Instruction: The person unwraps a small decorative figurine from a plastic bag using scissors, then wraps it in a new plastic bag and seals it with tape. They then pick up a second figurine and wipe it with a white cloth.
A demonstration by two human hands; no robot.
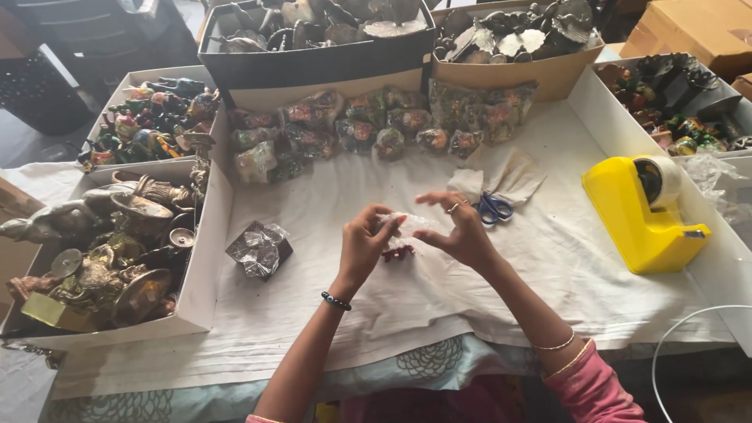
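Currently both hands work at the centre of the white cloth (548, 258). Left hand (362, 244) is closed around a small clear plastic wrap (407, 225) with a small red-and-dark item (398, 253) showing just below it; right hand (462, 231) pinches the same wrap from the 3 o'clock side, index finger extended. Whether the item is fully enclosed cannot be told.

Judged done: a double row of wrapped small figurines (368, 125) lies at 12 o'clock from the hands, well apart from them. One larger wrapped piece (260, 249) sits at 9 o'clock, near the left hand.

Judged left: box of painted figurines (153, 117) at 10 o'clock and box of brass pieces (102, 258) at 9 o'clock both look unwrapped; likewise the boxes along the far edge. Wrapping appears well short of finished.

Tools: blue-handled scissors (493, 208) just beyond the right hand at 1 o'clock; yellow tape dispenser (638, 215) at 3 o'clock, well apart, untouched.
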